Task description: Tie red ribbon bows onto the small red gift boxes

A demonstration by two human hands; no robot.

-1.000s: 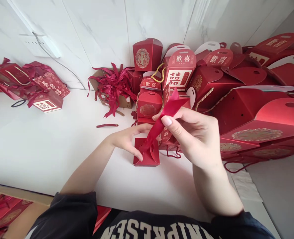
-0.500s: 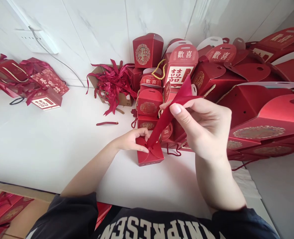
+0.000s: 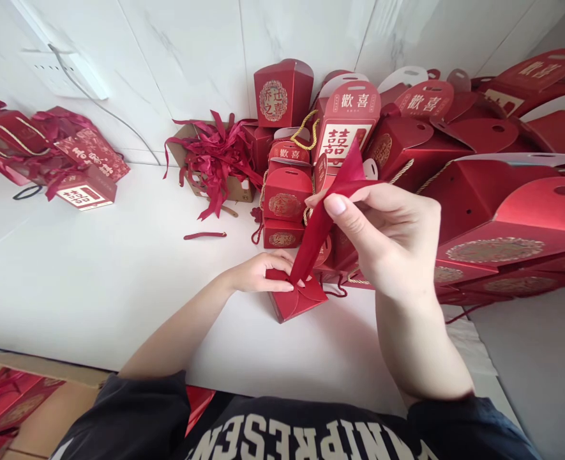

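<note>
Pinches a red ribbon point(image 3: 319, 223) between the thumb and fingertips of the right hand point(image 3: 387, 236), up in the air above the white tabletop point(image 3: 95, 281). Pulls it tight in a slanted line, down to the folded top of a small red gift box point(image 3: 297, 303). Grips the far left edge of that box with the left hand point(image 3: 258, 273), fingers bent and close together, thumb right by the low end of the ribbon.

Keeps the box flat on the tabletop, in front of the chest and just beside a big heap of red gift boxes point(image 3: 478, 191).

Now shows the box turned more than half a second ago, with one corner pointing toward the body. Shows it slid a little to the right too. Holds the right hand in almost the same spot as before, with the ribbon tip still poking up past the thumb. Sets the left hand a bit farther right than a second ago, more on top of the box and less at its front. Stretches the ribbon just as tight as before.

Around the hands: a brown cardboard box point(image 3: 237, 188) stuffed with red ribbons by the wall, a tall red box point(image 3: 282, 92) high on the heap, one loose ribbon strip point(image 3: 204, 236) lying flat on the tabletop, and more red boxes point(image 3: 78, 169) far off to the left.
</note>
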